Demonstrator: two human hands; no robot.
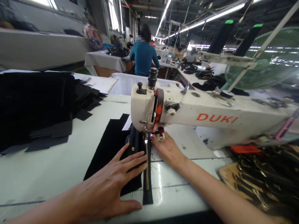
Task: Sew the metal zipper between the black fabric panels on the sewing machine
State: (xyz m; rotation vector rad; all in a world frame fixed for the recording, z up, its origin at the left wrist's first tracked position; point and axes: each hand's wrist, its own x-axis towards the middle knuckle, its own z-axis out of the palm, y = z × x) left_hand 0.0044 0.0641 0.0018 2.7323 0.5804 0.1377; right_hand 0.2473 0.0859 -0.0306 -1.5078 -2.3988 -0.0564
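Note:
A black fabric piece (109, 149) lies on the sewing table under the head of a cream DUKI sewing machine (187, 112). A black zipper with gold teeth (147, 174) runs along the fabric's right edge, from the needle toward me. My left hand (109, 183) lies flat on the fabric, fingers spread and open, fingertips at the zipper. My right hand (165, 147) rests on the table just right of the needle, fingers curled by the presser foot and the zipper's top; what they pinch is hidden.
A pile of black fabric pieces (35, 105) covers the table's left. Gold-toothed zippers fill a tray (263, 177) at the right. A green fan (268, 59) stands behind the machine. A person in a teal top (143, 57) sits at a station ahead.

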